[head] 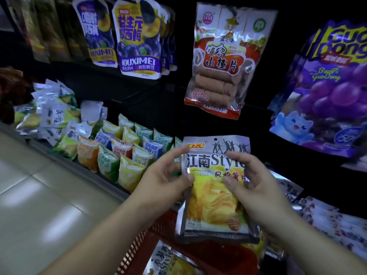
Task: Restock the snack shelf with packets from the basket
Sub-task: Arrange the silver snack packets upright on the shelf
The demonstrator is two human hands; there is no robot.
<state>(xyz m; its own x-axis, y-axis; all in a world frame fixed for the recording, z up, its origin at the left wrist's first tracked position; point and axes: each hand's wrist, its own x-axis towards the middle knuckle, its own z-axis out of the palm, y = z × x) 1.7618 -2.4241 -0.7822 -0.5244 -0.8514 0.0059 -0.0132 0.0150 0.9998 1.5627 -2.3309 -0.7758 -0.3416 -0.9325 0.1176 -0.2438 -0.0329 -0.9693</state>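
A silver and yellow chip packet (pixel 215 203) printed "Style" is held upright in front of the dark snack shelf. My left hand (pixel 164 177) pinches its left edge, and my right hand (pixel 252 183) grips its right edge with the thumb across the front. Below the hands stands the red plastic basket (pixel 158 227), and another packet of the same kind (pixel 168 262) lies inside it.
A hawthorn slice packet (pixel 220 62) hangs above the hands, purple grape jelly bags (pixel 325 88) hang at the right, and plum pouches (pixel 137 38) hang upper left. Several small colourful snack bags (pixel 123 153) fill the low shelf at left. Tiled floor (pixel 39 195) lies lower left.
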